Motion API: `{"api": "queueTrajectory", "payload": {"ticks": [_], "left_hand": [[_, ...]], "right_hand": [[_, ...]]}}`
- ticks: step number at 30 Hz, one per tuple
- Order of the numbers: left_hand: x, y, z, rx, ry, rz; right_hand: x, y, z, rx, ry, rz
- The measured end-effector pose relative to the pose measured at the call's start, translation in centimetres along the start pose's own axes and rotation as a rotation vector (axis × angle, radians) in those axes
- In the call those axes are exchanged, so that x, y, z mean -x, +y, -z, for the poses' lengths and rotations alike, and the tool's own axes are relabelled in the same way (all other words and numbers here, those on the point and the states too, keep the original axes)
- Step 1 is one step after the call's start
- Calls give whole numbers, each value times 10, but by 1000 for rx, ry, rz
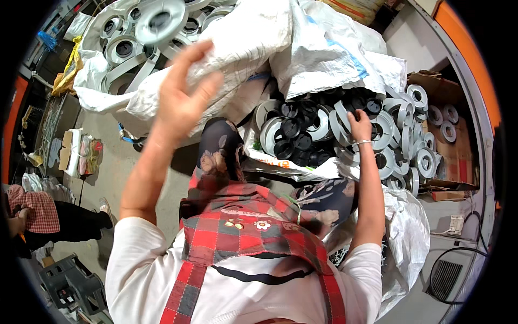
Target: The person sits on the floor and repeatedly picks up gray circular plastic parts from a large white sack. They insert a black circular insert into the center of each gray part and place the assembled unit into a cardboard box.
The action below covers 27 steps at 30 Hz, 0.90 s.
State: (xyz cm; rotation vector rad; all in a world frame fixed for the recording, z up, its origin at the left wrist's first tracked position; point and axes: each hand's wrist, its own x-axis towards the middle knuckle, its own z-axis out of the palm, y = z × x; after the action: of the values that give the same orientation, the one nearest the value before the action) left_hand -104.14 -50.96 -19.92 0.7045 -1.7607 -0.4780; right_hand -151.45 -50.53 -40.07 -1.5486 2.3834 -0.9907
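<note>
My left hand [186, 100] is raised over the white woven sack with its fingers spread, slightly blurred and holding nothing. Just beyond its fingertips, a grey plastic ring with a black centre [161, 21] is blurred above a sack full of similar pieces. My right hand [360, 127] reaches into the pile at the right, its fingers curled among the parts. Beside them lie a black cap [373, 107] and a grey ring [340, 127]; what the fingertips grip is hidden. More black caps [291, 128] lie loose in the sack before my knees.
Grey rings [418, 143] are heaped at the right against a cardboard box [458, 162]. White woven sacking [329, 54] drapes over the far side. A person in dark trousers [70, 218] is at the left, near a dark plastic stool [73, 283]. A black cable [458, 249] loops at the right.
</note>
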Motion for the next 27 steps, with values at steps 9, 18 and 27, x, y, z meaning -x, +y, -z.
{"api": "queueTrajectory", "payload": {"ticks": [9,18,27], "left_hand": [[83,-37,-66,398,-387,793],[61,-55,-168,-203,-693,-294],[78,-148,-237,-502,-828,-522]], "right_hand": [[0,28,-40,427,-414,-105],[53,-62,14,485,-196,640],[53,-89,-33,-390,-531,26]]}}
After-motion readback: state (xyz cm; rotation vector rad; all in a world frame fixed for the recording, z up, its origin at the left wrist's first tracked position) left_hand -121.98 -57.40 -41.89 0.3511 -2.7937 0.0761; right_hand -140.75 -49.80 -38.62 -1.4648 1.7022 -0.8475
